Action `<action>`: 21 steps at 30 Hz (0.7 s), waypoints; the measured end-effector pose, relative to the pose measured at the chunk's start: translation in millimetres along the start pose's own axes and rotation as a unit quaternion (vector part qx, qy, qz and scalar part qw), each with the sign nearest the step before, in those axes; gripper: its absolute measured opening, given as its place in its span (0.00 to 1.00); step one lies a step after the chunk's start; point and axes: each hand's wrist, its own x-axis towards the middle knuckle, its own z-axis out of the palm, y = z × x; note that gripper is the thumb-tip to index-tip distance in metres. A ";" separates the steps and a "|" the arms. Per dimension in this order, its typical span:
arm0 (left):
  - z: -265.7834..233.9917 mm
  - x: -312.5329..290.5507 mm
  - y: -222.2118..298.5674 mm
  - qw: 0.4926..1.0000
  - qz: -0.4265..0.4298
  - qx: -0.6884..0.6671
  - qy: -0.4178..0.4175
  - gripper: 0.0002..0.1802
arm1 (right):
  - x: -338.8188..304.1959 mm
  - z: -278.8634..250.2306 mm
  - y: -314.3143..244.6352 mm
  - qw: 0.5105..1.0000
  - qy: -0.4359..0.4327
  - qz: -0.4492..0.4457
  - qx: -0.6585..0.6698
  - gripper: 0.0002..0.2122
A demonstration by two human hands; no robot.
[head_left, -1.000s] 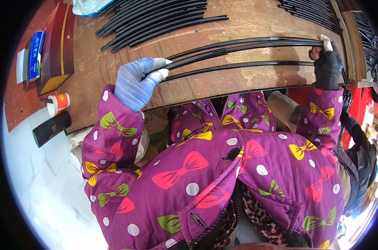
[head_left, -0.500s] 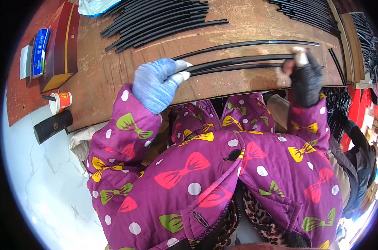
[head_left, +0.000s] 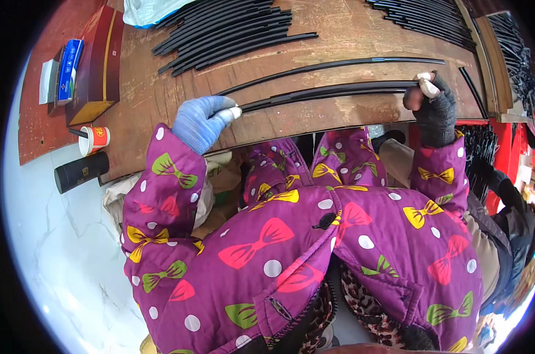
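My left hand point(head_left: 205, 123), in a light blue glove with whitish fingertips, pinches the left end of thin black strips point(head_left: 338, 89) over the table's near edge. Their right end sits in my right hand point(head_left: 434, 109), which wears a dark glove with some fingertips uncovered and is closed at the thumb and forefinger. Two strips seem to lie side by side between the hands, slightly bowed. Just beyond them another long black strip point(head_left: 314, 66) rests on the table, apart from my right hand. The exact grip under the fingers is hidden.
The worn wooden table point(head_left: 143, 118) bears a pile of black strips point(head_left: 232, 32) and another bundle point(head_left: 424, 20). A short strip point(head_left: 473, 91) lies by the right edge. At left are a dark red box point(head_left: 96, 65), a blue pack point(head_left: 70, 68), a paper cup point(head_left: 95, 140) and a black cylinder point(head_left: 81, 172).
My left hand has moved left along the black strips to their left end. My right hand, blurred before, is now steady at their right end.
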 end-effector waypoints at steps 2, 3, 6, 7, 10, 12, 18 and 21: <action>-2.3 2.4 -1.9 0.996 -0.042 0.064 -0.045 0.14 | -1.8 -13.3 0.8 1.000 0.021 0.001 0.013 0.09; -1.9 1.6 5.8 0.995 -0.059 0.054 -0.054 0.14 | -2.3 -19.5 2.0 0.999 0.036 -0.006 0.020 0.09; -4.9 4.6 -3.2 0.996 -0.063 0.022 -0.067 0.13 | 1.7 -16.0 12.8 0.996 0.066 -0.025 -0.063 0.07; -2.2 2.8 -6.6 0.996 -0.055 0.023 -0.072 0.13 | 2.2 -17.1 14.4 0.993 0.072 -0.021 -0.087 0.07; 1.8 1.6 -8.1 0.994 -0.079 -0.037 -0.063 0.11 | -0.5 -20.8 17.5 0.994 0.080 -0.016 -0.075 0.07; 4.0 -1.7 -5.2 0.991 -0.089 -0.094 -0.026 0.10 | -2.2 -16.6 14.9 0.993 0.083 -0.016 -0.082 0.07; 1.8 -0.6 -8.2 0.989 -0.084 -0.122 0.003 0.09 | -2.3 -48.0 3.0 0.996 0.069 -0.033 -0.046 0.08; -15.6 -10.1 -16.0 0.986 -0.098 -0.135 0.008 0.08 | -0.1 -108.0 -26.4 0.993 0.091 -0.064 0.026 0.09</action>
